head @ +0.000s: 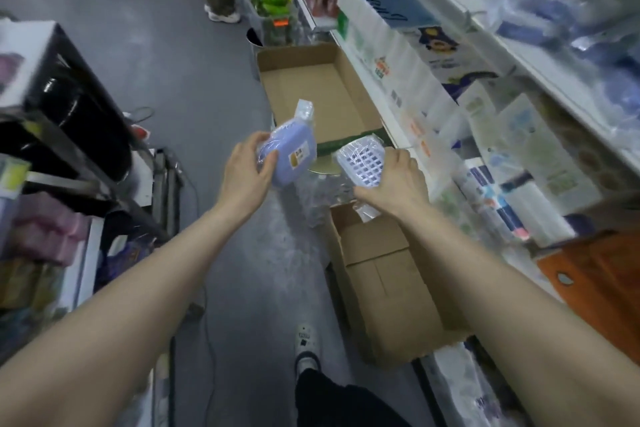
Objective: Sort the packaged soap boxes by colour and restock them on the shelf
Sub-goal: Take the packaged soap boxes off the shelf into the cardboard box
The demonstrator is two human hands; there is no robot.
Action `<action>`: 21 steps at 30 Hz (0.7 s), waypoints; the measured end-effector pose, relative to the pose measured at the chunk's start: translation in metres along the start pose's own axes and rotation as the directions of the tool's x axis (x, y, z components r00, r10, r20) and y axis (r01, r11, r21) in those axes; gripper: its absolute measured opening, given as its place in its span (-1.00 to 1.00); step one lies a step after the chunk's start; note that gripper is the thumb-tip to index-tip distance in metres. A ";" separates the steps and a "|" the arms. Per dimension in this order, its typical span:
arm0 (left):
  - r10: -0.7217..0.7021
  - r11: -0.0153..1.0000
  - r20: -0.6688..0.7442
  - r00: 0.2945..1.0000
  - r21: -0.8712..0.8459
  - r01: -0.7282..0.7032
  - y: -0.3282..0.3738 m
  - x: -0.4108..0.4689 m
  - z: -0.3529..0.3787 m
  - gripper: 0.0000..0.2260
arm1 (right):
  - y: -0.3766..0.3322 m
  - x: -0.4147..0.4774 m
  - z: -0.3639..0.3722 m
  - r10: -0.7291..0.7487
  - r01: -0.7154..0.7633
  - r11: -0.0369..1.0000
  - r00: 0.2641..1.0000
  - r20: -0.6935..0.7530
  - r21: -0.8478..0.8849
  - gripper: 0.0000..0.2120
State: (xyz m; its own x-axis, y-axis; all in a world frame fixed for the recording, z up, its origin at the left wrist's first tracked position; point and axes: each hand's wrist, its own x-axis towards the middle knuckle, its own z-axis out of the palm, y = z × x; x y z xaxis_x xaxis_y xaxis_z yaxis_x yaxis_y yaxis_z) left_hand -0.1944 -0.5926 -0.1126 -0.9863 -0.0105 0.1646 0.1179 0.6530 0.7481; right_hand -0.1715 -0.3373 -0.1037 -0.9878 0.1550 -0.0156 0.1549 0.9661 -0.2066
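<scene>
The left hand (244, 168) grips a lilac soap box (290, 156) in clear wrap, its long axis tilted up and away, label facing the camera; the right hand (394, 180) clasps a slatted soap box (362, 165), grid side up. Both are held above the floor, between two open cartons (311, 90).

Retail shop aisle. White shelving (450, 3) on the right is packed with bagged and boxed goods; more stock racks (62, 149) stand left. Open cardboard cartons (322, 94) sit on the grey floor (145, 45).
</scene>
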 end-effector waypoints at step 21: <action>-0.135 0.990 0.042 0.990 0.057 0.133 -0.157 0.359 -0.046 -0.68 | -0.189 0.353 0.071 -0.050 0.042 0.997 0.992 0.117 0.071 -0.06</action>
State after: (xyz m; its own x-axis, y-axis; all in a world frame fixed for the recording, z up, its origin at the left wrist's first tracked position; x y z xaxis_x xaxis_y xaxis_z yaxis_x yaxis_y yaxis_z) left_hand -0.5621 -0.7332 -0.1411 -0.9972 -0.0666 0.0344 -0.0209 0.6879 0.7255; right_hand -0.5508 -0.4797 -0.1396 -0.9895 0.0811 -0.1200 0.1118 0.9545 -0.2764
